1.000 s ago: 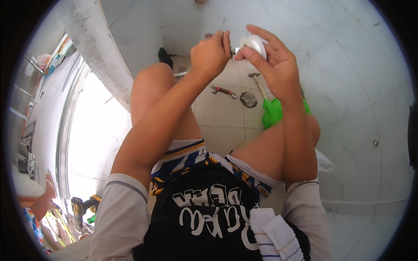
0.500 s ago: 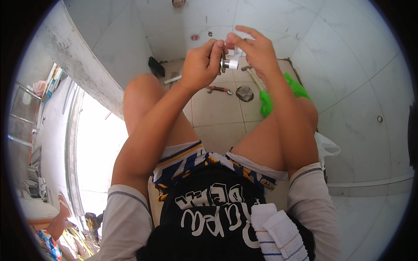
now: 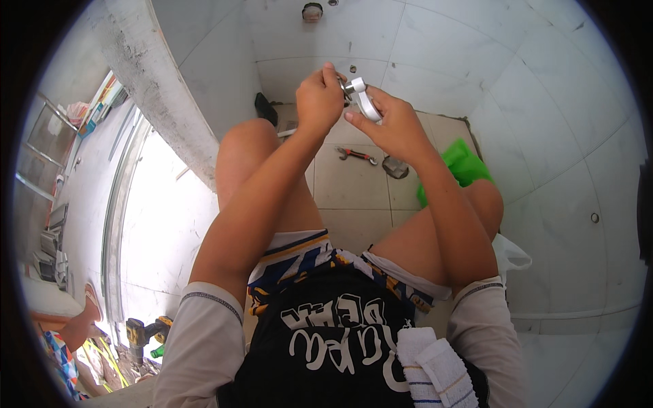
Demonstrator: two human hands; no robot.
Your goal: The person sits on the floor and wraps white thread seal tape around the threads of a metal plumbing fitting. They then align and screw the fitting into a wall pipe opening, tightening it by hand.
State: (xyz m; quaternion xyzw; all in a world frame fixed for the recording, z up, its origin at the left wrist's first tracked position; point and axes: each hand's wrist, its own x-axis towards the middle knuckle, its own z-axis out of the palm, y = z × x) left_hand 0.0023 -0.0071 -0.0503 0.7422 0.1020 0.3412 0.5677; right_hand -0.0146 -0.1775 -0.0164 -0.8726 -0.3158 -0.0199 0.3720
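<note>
Up in front of me, my left hand (image 3: 320, 98) is closed around a small metal fitting (image 3: 345, 88), mostly hidden by the fingers. The fitting's outer end (image 3: 358, 83) looks white, as if wrapped. Against it lies a curved white piece (image 3: 369, 107) that looks like a roll of thread seal tape. My right hand (image 3: 391, 122) grips that roll, its thumb on the near side and its fingers behind. Below the hands, a red and black wrench (image 3: 356, 156) rests on the tiled floor, beside a roundish grey drain opening (image 3: 394, 167).
A green plastic bag (image 3: 466, 163) lies by my right knee, with a white plastic bag (image 3: 511, 255) nearer. The wall has a rough hole (image 3: 311, 12). At left, beyond the rough wall edge (image 3: 146, 61), are a yellow and black drill (image 3: 138, 333) and another person's leg (image 3: 83, 319).
My right hand has turned and lowered, bringing the white roll clearly into view beside the fitting. My left hand still holds the fitting. The view has shifted, so the scene sits lower and farther right.
</note>
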